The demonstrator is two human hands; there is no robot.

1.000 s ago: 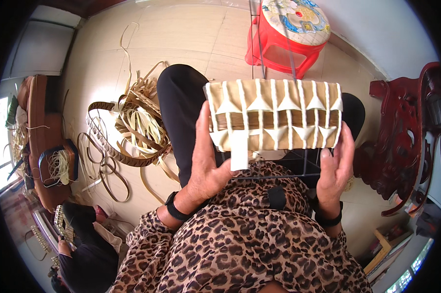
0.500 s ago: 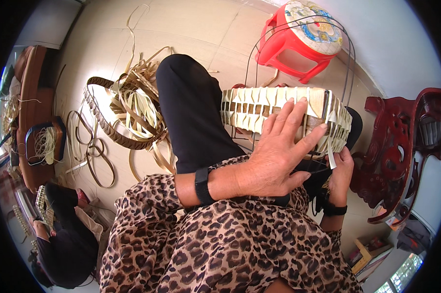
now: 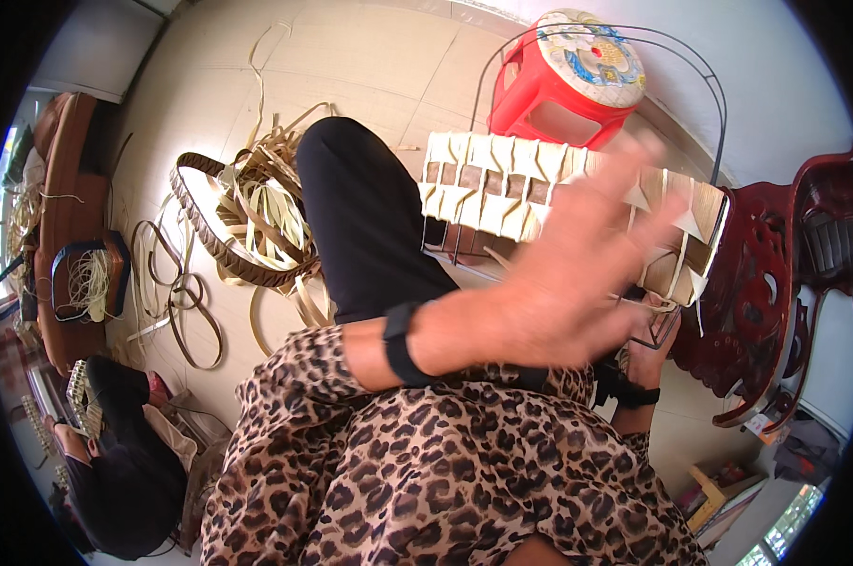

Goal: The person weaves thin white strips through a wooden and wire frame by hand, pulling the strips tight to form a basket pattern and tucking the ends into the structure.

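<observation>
Since the frame a second earlier, we note that the left hand (image 3: 577, 283) has left the near edge of the woven panel (image 3: 502, 193) and swept across in front of it, while the panel itself has swung from square-on to slanting away toward the right. We now see that hand blurred with motion, fingers spread and grasping nothing, passing before the panel's middle; whether it touches the weave we cannot tell. Of the right hand (image 3: 645, 357) we see only part, low at the panel's right end beneath a dark wristband; it appears to support that end, but its grip is hidden. We find the panel resting over the lap, mounted on a thin wire frame (image 3: 596, 33) whose hoop arches above it, just before the red plastic stool (image 3: 566, 80). We judge the panel light and fairly stiff along its folded strips, yet easily creased or frayed at the pointed tabs, so we would take hold at the two short ends or along the wire. To the left, on the tiled floor (image 3: 370, 66), we mark a heap of loose strips (image 3: 257, 203) and coiled bands (image 3: 176, 302). A carved dark-red chair (image 3: 776, 283) stands at right.
</observation>
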